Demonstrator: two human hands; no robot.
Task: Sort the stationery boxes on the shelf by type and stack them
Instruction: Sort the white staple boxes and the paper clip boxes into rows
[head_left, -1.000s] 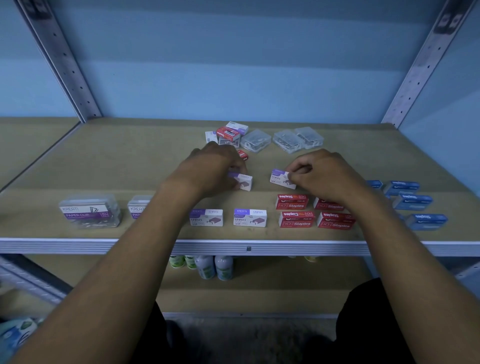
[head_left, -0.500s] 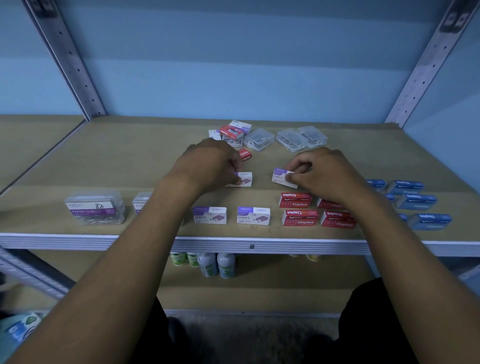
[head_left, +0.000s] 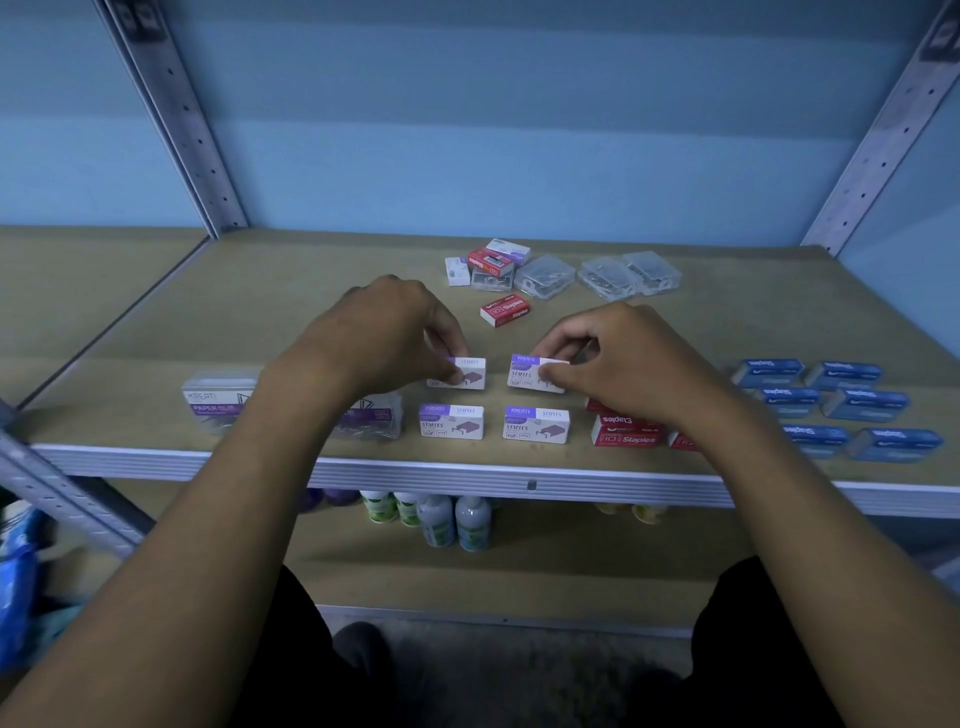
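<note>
I pinch one purple staple box (head_left: 460, 373) with my left hand (head_left: 387, 338) and a second (head_left: 535, 373) with my right hand (head_left: 623, 364), both low over the shelf (head_left: 260, 312) behind two matching boxes (head_left: 451, 422). I judge these cardboard boxes light, stiff and crushable; hold them by the long sides, thumb opposite fingers
</note>
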